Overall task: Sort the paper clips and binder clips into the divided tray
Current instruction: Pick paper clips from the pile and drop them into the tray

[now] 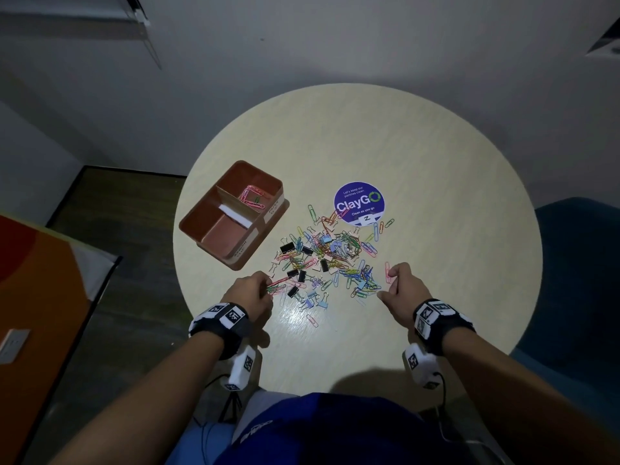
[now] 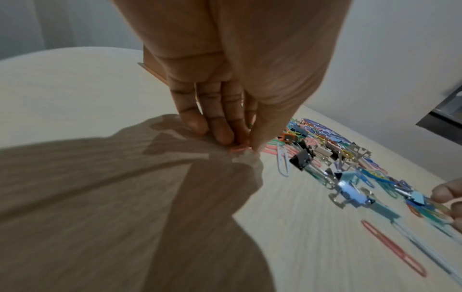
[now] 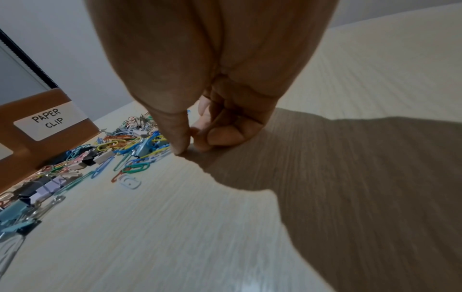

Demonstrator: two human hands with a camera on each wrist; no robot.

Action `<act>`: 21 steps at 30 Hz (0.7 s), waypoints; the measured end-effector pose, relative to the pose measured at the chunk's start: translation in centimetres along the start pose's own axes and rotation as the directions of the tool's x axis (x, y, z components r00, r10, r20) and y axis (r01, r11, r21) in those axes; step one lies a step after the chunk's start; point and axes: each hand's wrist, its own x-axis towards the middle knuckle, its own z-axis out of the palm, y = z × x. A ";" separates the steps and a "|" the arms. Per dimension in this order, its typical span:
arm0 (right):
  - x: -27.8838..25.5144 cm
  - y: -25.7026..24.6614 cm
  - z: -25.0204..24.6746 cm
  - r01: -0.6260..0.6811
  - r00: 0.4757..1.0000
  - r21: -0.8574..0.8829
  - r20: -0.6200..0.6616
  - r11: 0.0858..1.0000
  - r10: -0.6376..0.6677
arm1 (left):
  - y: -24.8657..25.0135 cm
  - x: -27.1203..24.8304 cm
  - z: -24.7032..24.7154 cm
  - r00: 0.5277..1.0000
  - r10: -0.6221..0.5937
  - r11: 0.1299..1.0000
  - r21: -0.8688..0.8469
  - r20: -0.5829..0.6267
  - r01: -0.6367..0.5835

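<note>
A brown divided tray (image 1: 268,226) stands at the table's left; its far compartment holds several pink paper clips (image 1: 252,197), and its wall label reads PAPER CLIP (image 3: 47,120). A mixed pile of coloured paper clips and binder clips (image 1: 330,256) lies in the middle. My left hand (image 1: 270,287) is at the pile's near left edge, fingers and thumb pinching a pink paper clip (image 2: 237,148) against the table. My right hand (image 1: 389,281) is at the pile's near right edge, pinching a pink paper clip (image 1: 388,272); in the right wrist view the thumb (image 3: 178,146) hides that clip.
A round purple ClayGO sticker (image 1: 359,203) lies behind the pile. A single pink paper clip (image 1: 312,319) lies apart near the front. The round table's edge (image 1: 188,297) runs just left of my left hand. A blue chair (image 1: 577,280) stands at the right.
</note>
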 end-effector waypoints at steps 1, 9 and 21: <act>0.1 0.1 0.1 -0.002 1.000 0.003 -0.002 1.000 0.002 | 0.0 -0.1 0.0 1.000 -0.003 1.000 -0.024 -0.010 0.003; 0.5 0.2 0.1 -0.041 0.999 0.029 -0.024 0.999 0.042 | -0.3 -0.5 0.0 0.998 -0.024 0.989 -0.145 -0.052 0.017; 0.3 -0.5 -0.1 -0.061 0.996 0.078 -0.064 0.995 0.066 | -0.5 0.2 0.5 0.999 0.049 0.996 -0.072 -0.021 -0.050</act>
